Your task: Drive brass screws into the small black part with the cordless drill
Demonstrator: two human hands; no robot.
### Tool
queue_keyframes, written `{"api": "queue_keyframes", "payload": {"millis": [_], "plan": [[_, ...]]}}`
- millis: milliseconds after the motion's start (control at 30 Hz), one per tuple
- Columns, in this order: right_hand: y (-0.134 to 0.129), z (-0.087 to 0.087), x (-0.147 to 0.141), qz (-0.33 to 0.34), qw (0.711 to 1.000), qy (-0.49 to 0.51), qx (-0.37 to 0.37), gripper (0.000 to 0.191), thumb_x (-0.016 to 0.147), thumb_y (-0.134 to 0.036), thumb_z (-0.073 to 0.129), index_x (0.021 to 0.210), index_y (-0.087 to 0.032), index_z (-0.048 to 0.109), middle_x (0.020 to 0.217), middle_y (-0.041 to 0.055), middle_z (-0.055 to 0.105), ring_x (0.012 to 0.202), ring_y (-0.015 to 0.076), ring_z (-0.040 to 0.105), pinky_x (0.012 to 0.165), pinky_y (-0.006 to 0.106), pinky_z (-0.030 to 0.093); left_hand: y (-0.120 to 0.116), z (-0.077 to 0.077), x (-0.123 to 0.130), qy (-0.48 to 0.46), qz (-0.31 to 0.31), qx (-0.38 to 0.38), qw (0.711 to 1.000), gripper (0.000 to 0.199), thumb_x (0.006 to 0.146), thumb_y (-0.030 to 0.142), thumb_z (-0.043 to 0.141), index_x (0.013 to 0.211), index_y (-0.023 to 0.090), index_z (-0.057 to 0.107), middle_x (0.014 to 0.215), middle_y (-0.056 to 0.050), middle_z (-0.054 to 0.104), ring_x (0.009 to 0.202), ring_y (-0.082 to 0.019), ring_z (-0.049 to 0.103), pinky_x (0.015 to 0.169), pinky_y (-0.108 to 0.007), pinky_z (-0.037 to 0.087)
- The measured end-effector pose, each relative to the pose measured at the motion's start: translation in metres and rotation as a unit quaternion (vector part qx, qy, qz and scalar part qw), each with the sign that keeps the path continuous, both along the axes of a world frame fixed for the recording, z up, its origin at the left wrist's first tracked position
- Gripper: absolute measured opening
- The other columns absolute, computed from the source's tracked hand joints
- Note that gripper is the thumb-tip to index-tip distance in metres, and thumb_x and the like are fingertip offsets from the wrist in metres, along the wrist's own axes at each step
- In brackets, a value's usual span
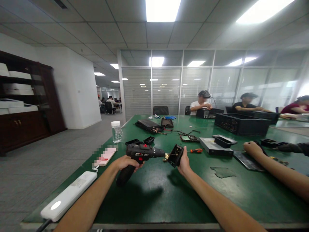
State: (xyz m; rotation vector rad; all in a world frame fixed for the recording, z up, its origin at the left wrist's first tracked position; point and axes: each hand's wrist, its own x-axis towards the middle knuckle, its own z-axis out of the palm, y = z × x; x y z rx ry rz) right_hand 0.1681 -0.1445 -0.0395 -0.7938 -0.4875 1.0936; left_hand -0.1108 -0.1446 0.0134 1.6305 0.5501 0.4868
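Observation:
My left hand is wrapped round the handle of a black cordless drill, which points to the right. Held up in my right hand is a small black box-shaped housing, its open side turned toward the drill. The drill's bit reaches into that housing; whether it sits on a screw is too small to tell. Brass-coloured metal pieces show beside the bit. Just behind my right hand lies a screwdriver with an orange and black handle.
On the green table are a white power strip, a phone, a clear bottle, a silver metal case and a broken dark sheet. A neighbour's arm reaches in from the right. Large black cases stand farther back.

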Motion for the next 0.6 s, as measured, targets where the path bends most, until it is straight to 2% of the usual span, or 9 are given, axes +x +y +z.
{"api": "queue_keyframes", "payload": {"millis": [600], "plan": [[-0.0002,0.0005,0.0004,0.01,1.0,0.008,-0.008,0.049,0.062,-0.061,0.041,0.081,-0.018,0.053,0.066,0.0006,0.058,0.058,0.0154,0.056,0.052,0.028,0.045,0.0005,-0.002,-0.0011,-0.005,0.003,-0.005,1.0,0.03,0.059,0.017,0.052,0.088,0.008,0.054,0.075,-0.006,0.054,0.055,-0.011,0.048,0.053,-0.026,0.038]]}}
